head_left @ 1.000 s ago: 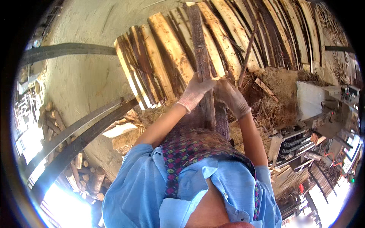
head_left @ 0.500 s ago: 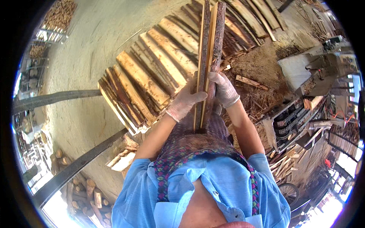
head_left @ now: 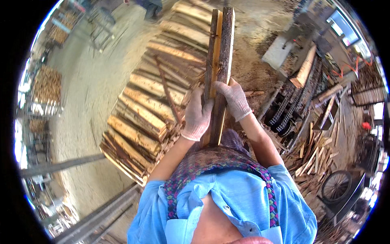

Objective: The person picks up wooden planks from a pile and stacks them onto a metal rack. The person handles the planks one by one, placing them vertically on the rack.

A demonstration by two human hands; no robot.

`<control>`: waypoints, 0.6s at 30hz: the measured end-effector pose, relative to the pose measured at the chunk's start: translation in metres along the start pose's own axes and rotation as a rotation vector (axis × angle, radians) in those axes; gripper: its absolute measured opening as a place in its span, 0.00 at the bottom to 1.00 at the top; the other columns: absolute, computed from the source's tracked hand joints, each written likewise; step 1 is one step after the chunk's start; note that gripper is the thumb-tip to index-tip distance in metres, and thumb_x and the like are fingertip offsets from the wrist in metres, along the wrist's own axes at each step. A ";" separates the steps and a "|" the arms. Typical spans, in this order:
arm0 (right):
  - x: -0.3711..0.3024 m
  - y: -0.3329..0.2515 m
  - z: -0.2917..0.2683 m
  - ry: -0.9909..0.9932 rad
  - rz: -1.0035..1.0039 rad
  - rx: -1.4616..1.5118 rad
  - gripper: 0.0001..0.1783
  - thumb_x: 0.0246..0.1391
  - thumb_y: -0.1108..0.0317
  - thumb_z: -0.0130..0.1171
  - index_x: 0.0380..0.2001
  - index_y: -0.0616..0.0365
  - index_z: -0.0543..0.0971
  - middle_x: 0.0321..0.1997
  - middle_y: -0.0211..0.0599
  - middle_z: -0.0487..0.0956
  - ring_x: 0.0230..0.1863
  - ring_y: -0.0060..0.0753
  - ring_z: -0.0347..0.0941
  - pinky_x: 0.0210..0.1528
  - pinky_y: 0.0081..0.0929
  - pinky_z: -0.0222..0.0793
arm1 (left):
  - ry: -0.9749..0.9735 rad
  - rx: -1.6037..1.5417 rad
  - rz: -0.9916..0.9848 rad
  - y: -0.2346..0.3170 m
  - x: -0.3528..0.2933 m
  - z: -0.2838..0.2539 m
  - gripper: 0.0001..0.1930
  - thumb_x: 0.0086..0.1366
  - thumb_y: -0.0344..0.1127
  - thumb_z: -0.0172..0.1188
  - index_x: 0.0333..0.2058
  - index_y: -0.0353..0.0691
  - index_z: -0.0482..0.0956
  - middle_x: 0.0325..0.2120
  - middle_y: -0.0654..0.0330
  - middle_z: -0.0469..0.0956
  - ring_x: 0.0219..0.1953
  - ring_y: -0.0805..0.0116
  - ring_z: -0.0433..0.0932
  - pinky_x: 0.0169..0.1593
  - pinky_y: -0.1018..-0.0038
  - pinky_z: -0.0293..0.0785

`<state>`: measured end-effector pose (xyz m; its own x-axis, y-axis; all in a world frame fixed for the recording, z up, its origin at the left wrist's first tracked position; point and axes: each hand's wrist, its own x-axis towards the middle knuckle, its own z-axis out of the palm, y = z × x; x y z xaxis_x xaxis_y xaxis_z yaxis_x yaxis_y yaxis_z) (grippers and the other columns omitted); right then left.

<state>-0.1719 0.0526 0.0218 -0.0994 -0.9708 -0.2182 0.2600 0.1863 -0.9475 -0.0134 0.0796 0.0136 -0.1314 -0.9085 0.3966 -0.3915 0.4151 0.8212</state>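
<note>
Two long pieces of sawn wood with bark on them stand out in front of me, side by side, their near ends against my apron. My left hand, in a pale knitted glove, is closed around the left piece of wood, its thumb along the side. Gloved alike, my right hand grips the right piece of wood a little farther up. Bark faces up on the right piece, with pale cut wood along its right edge. A pale strip shows between the two. The fingers underneath are hidden.
To the left lies a long row of bark-edged slabs. On the right are a machine with chains, a pile of scrap strips and a spoked wheel. A dark beam crosses the lower left. Another person's legs show at the top.
My view has turned, so the slab row and the machine sit differently. The right piece has rolled, bringing its bark face up and its pale edge to the right. Another person's legs have appeared.
</note>
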 end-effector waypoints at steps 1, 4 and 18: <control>-0.001 -0.002 -0.010 0.023 -0.010 0.022 0.26 0.55 0.60 0.70 0.49 0.68 0.77 0.40 0.35 0.83 0.38 0.25 0.77 0.44 0.26 0.75 | -0.021 -0.001 0.044 0.015 0.003 0.008 0.16 0.70 0.36 0.61 0.52 0.39 0.73 0.38 0.46 0.78 0.40 0.44 0.81 0.43 0.57 0.76; -0.009 -0.021 -0.036 0.128 -0.025 0.058 0.25 0.55 0.59 0.70 0.49 0.68 0.77 0.41 0.35 0.83 0.39 0.24 0.77 0.45 0.25 0.75 | -0.058 0.100 0.263 0.017 0.009 0.036 0.23 0.67 0.39 0.65 0.56 0.36 0.72 0.42 0.45 0.79 0.41 0.43 0.81 0.43 0.57 0.77; -0.054 -0.053 -0.142 0.527 -0.112 0.164 0.20 0.57 0.62 0.68 0.46 0.64 0.78 0.35 0.27 0.80 0.34 0.18 0.74 0.38 0.22 0.72 | -0.631 -0.024 0.400 0.070 0.039 0.108 0.46 0.59 0.56 0.72 0.66 0.30 0.64 0.52 0.37 0.77 0.49 0.40 0.81 0.52 0.58 0.80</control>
<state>-0.3164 0.1163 0.0511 -0.5900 -0.7690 -0.2459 0.3624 0.0199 -0.9318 -0.1443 0.0676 0.0421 -0.7599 -0.5395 0.3625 -0.1853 0.7144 0.6748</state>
